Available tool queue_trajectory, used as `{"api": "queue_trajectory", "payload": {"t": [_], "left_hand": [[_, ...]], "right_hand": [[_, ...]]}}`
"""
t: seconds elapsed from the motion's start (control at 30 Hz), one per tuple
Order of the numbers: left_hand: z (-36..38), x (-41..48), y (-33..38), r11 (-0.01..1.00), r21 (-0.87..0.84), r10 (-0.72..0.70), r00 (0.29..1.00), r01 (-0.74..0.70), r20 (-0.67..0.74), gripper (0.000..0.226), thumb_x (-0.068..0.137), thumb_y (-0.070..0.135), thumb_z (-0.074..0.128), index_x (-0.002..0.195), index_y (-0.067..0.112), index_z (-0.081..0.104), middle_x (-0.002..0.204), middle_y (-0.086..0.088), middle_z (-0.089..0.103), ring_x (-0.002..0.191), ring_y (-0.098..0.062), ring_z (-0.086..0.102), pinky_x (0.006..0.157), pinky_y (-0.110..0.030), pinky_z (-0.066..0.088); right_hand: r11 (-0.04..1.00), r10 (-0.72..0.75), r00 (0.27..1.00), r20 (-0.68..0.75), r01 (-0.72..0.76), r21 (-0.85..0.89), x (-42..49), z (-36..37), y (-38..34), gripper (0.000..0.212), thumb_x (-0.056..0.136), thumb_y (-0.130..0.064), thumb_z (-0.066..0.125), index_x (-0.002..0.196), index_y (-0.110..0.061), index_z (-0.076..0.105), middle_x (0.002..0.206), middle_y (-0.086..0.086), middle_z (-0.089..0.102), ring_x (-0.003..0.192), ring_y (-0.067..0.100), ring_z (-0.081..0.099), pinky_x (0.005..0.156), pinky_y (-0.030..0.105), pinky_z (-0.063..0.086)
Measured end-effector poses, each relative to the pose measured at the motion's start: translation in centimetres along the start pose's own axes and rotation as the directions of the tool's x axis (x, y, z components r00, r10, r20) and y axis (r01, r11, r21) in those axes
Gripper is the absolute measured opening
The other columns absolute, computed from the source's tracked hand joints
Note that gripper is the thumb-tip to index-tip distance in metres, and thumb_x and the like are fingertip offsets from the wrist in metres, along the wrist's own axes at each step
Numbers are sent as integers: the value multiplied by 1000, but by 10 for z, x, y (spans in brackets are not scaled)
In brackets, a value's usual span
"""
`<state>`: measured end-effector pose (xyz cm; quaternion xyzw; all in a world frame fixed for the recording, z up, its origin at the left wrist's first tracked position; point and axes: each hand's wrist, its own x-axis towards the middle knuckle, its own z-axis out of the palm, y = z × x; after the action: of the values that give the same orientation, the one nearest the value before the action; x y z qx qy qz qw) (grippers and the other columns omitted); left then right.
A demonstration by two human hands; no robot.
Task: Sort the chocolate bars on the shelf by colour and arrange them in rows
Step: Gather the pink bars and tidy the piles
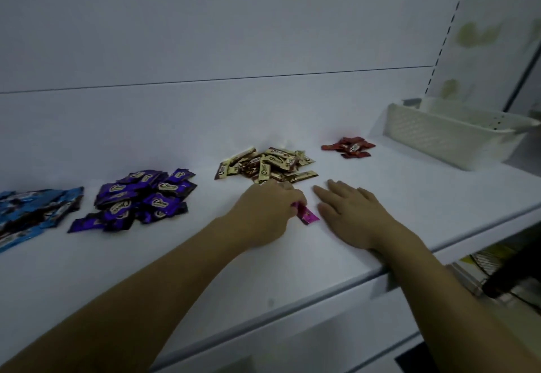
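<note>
A white shelf [409,197] runs left to right. On it, from the left, lie a heap of blue bars [35,214], a heap of purple bars [143,197], a heap of gold bars [272,164] farther back, and a small cluster of red bars [349,146]. A white basket [445,138] stands at the far right end. One pink bar [307,215] lies nearer, just in front of the gold heap.

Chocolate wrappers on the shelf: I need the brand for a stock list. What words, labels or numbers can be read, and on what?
"Choco": white logo on several purple bars.
"Choco": logo on the gold bars.
Too blurred to read: a logo on the red bars; print on the blue bars.
Nothing legible: the pink bar in the left hand.
Too small: the print under the logos.
</note>
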<state>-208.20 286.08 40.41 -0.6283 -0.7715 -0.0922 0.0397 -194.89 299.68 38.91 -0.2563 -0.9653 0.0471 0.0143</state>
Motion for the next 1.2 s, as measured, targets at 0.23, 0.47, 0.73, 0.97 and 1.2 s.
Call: {"api": "queue_trajectory", "payload": {"t": [0.23,0.47,0.73,0.97,1.2], "left_hand": [[-5,-4,-11,947,-253,-177,979,196,98,14,91,34,61,97,27,50,106,7,43,95,-9,43,80,-25,38],[-36,-46,-35,922,-281,-273,962,267,16,17,87,27,68,99,26,56,92,7,58,77,-11,54,63,-25,42],[-95,-183,-112,837,-319,-533,793,444,-294,18,88,10,64,98,23,71,89,8,66,79,-8,59,64,-8,40],[-133,-327,-211,617,-283,-769,485,735,-417,17,87,8,66,101,14,74,87,-1,67,76,-11,58,70,-16,42],[-135,-397,-289,530,-428,-823,320,733,-470,14,84,6,70,94,15,73,90,-1,68,70,-8,58,70,-22,45]], "right_hand": [[1000,-29,1000,10,29,-12,-1,-2,7,52,103,-42,16,154,-29,15,162,2,11,149,18,8,119,42,7],[984,-172,975,-139,164,-67,-4,-24,-46,50,98,-44,39,146,-31,34,152,-6,37,138,17,34,113,36,23],[847,-527,807,-266,524,-90,9,-45,-193,46,97,-42,46,141,-31,42,139,-6,50,123,17,46,103,33,32],[535,-842,529,-105,843,-48,-15,-27,-361,49,98,-47,43,143,-29,41,144,-6,45,130,15,41,108,32,34],[345,-936,342,78,938,28,-19,9,-477,58,96,-53,45,146,-25,38,149,-3,38,133,15,37,111,33,30]]}}
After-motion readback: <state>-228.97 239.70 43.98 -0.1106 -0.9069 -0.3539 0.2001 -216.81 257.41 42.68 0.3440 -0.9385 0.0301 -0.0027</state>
